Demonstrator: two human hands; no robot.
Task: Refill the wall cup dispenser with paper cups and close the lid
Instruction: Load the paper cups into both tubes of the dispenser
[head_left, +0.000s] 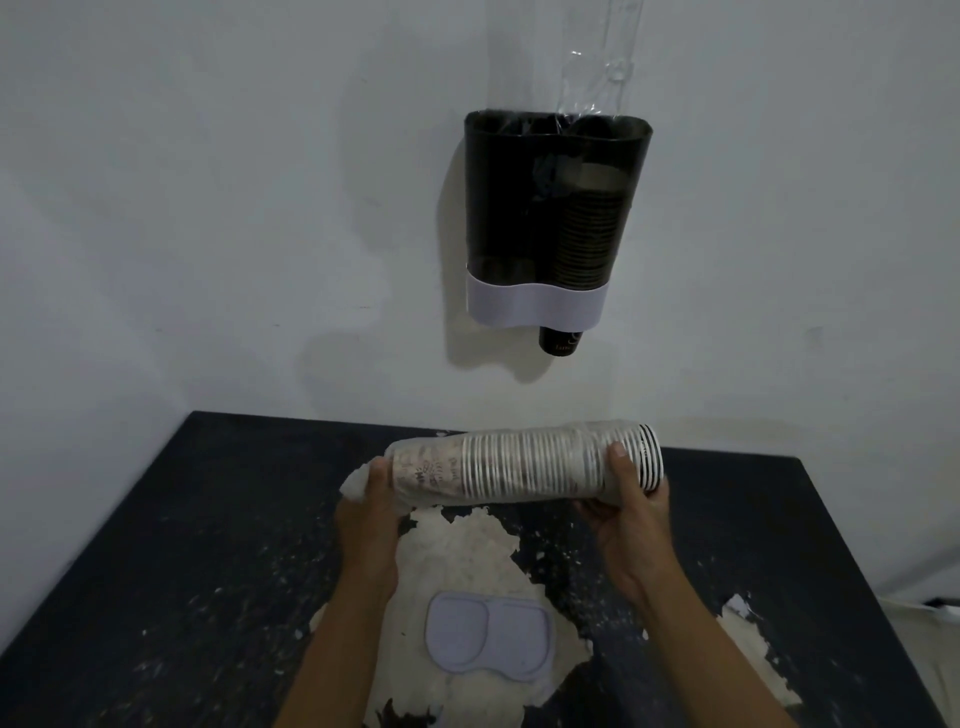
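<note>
A stack of paper cups (519, 465) in a clear plastic sleeve lies sideways in the air above the table. My left hand (371, 512) grips its narrow, bunched end at the left. My right hand (631, 501) grips the wide rim end at the right. On the wall above hangs the dark two-column cup dispenser (550, 218) with a white base band, its top uncovered. Its right column holds a stack of dark cups, and one cup (560, 342) sticks out below. The left column looks empty. The white double-oval lid (488, 638) lies flat on the table between my forearms.
An empty clear plastic sleeve (602, 57) rises out of the dispenser's right column up the wall. The dark table (208, 545) has a worn, peeling top with pale patches. The white wall stands right behind it.
</note>
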